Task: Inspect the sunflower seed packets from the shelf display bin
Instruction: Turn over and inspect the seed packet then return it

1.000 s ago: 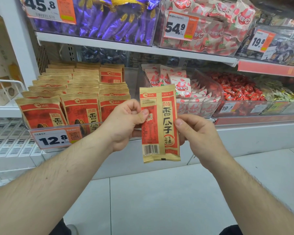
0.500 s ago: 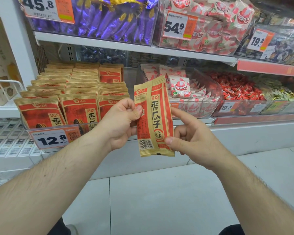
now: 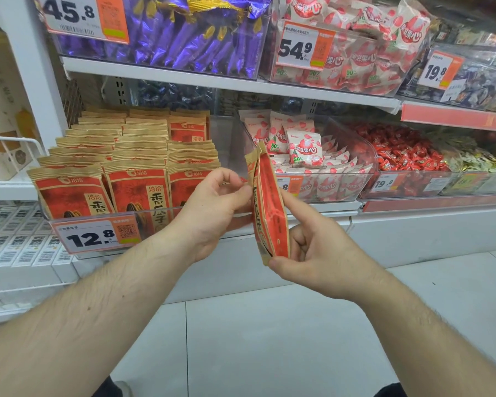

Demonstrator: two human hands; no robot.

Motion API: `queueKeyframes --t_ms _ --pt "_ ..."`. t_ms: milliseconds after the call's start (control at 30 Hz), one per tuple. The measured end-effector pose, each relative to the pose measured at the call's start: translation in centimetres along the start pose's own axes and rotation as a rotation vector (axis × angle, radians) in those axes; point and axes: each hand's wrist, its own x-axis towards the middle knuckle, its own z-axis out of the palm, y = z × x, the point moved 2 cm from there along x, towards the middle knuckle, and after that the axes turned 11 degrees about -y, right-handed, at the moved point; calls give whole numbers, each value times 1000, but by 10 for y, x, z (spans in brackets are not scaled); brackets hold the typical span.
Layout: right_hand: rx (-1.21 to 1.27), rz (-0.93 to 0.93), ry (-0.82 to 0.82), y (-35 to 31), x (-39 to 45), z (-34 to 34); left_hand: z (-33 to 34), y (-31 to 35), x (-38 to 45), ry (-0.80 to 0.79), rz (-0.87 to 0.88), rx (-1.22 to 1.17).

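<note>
Three rows of sunflower seed packets (image 3: 138,193) stand upright in the clear display bin (image 3: 106,216) at the left, faces forward behind the 12.8 price tag (image 3: 96,236), probably so labels read from the aisle. Just right of the bin, the left hand (image 3: 212,213) curls its fingertips against the near edge of one pulled-out packet (image 3: 268,207), thumb and fingers pinching it about mid-height. That packet hangs in the air in front of the shelf edge, between the two hands, turned nearly edge-on to the camera, so only a narrow strip of its printed red face shows. Its long axis runs close to vertical, the top seal leaning slightly left and away, the bottom seal pointing down toward the floor. The right hand (image 3: 312,253) grips the lower end, thumb under the bottom corner and forefinger laid along the right face. Held this way, the packet seems mid-turn for viewing its other side. Further right sit strawberry candy packs (image 3: 304,150).
</note>
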Motion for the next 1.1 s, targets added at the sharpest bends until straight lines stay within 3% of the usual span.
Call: queueKeyframes --t_ms 133,533,867,1100 --pt "-4 18 10 -1 1 1 6 3 -5 -127 -27 -10" --pt "-40 72 37 0 2 9 10 5 -6 -134 -26 27" --pt "59 -9 471 4 7 -2 18 -3 -11 -278 29 361" --pt "157 -18 472 7 6 -4 21 -4 -12 -297 -26 371"
